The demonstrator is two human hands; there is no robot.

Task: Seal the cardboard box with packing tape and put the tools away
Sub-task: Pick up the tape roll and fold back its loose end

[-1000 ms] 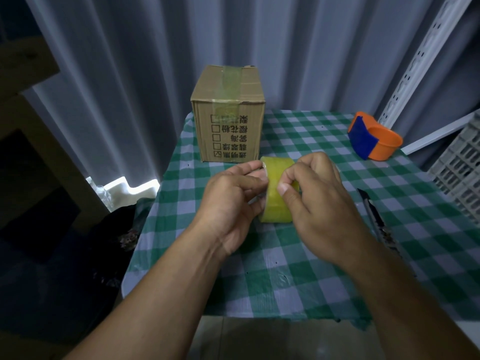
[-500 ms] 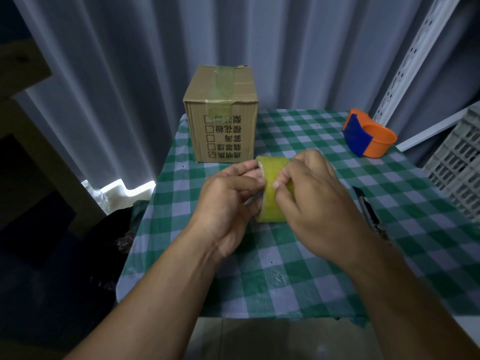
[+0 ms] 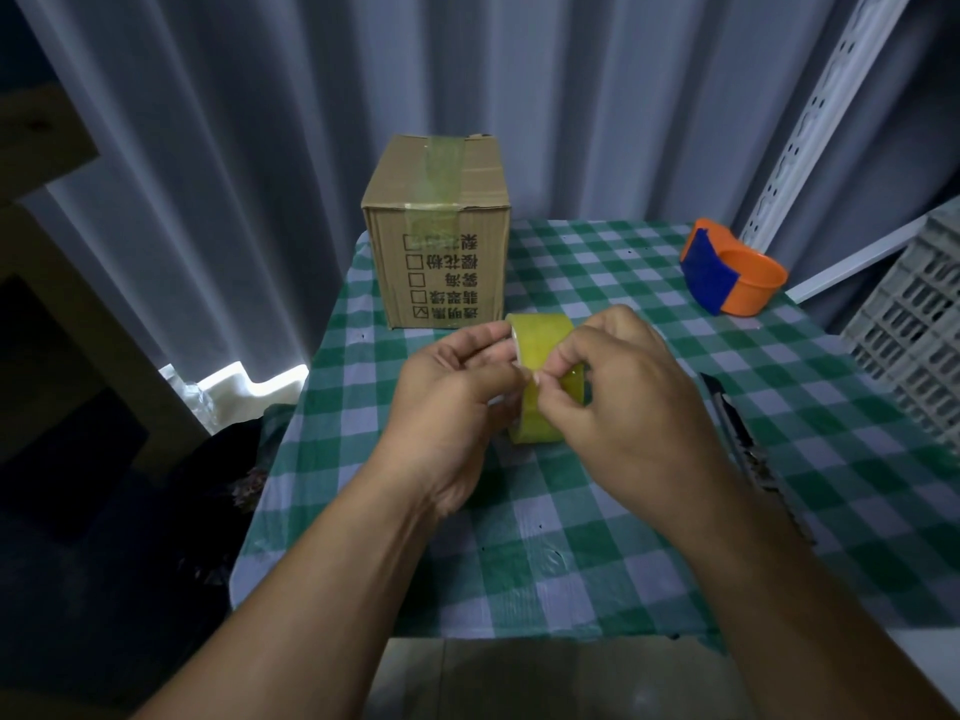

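A yellowish roll of packing tape stands on edge above the middle of the green checked table. My left hand grips its left side. My right hand pinches the roll's outer face with thumb and forefinger. Behind them, at the table's far left corner, stands the closed cardboard box, with a strip of tape along its top seam and down its front. A dark utility knife lies on the cloth to the right of my right hand, partly hidden by my forearm.
An orange tape dispenser with a blue panel sits at the table's far right. A grey plastic crate stands off the right edge. Grey curtains hang behind, and a white perforated rail rises at the right.
My right thumb and forefinger have shifted lower on the roll's face. The roll stays held between both hands.
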